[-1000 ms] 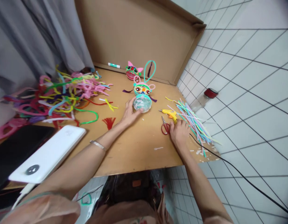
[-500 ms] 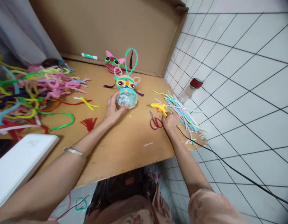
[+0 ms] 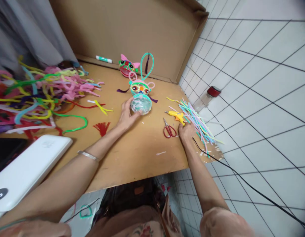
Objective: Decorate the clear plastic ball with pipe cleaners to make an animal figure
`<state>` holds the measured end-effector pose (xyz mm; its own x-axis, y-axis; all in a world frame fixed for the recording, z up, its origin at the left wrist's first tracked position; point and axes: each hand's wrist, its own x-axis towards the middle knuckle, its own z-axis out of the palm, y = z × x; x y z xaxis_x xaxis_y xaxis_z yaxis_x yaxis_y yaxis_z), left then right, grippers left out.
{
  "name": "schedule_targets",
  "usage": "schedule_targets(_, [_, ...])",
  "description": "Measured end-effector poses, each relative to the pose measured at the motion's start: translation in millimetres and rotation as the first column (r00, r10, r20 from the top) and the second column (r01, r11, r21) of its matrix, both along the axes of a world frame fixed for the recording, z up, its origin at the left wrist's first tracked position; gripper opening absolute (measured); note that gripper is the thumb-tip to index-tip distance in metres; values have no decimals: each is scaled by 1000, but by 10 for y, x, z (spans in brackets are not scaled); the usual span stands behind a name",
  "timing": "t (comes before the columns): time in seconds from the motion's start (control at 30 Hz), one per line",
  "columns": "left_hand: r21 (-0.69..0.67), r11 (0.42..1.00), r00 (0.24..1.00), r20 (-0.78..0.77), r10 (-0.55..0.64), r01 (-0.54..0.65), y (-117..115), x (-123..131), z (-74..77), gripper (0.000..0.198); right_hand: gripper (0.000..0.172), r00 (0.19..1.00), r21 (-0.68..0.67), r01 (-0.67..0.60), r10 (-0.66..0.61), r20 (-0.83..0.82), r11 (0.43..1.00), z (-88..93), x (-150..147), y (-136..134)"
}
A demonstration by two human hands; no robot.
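Observation:
My left hand [image 3: 128, 115] is closed on the near rim of a clear, dome-shaped plastic shell [image 3: 141, 105] edged in turquoise. Just behind the shell, and seemingly part of the same craft piece, is a pipe-cleaner animal head [image 3: 140, 87] with round eyes, pink ear loops, purple tassels and a tall turquoise loop. On the right, my right hand [image 3: 187, 133] is wrapped around the handle of a yellow hot glue gun [image 3: 176, 116], whose nozzle points left. Red-handled scissors [image 3: 169, 130] lie beside that hand, blades pointing away.
Pipe cleaners [image 3: 68, 80] are heaped at the left, near a red tassel [image 3: 102, 128] and a white power bank [image 3: 43, 164]. Straight pipe cleaners [image 3: 198, 121] and a red-lidded jar [image 3: 207, 97] lie along the tiled wall. Behind stand another animal head [image 3: 127, 67] and a glue stick [image 3: 103, 59].
The camera view has turned slightly left, so everything sits further right in the picture. Both hands keep their holds on the shell and the glue gun.

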<state>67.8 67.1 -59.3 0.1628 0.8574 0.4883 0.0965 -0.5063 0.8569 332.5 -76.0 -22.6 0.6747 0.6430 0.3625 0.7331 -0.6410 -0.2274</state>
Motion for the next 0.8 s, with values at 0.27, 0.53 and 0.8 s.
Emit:
schedule_targets(0.27, [4, 1000, 999, -39, 14, -14, -76, 3, 78, 76, 40, 960, 228, -243, 201, 195, 943, -10, -142, -19])
schedule_targets(0.53, [-17, 999, 997, -69, 34, -36, -112, 2, 144, 73, 19, 875, 376, -484, 419, 244, 790, 148, -788, 263])
schedule_targets(0.8, [-21, 999, 998, -49, 49, -50, -115, -1, 139, 71, 27, 953, 458, -255, 300, -28, 852, 72, -1003, 801])
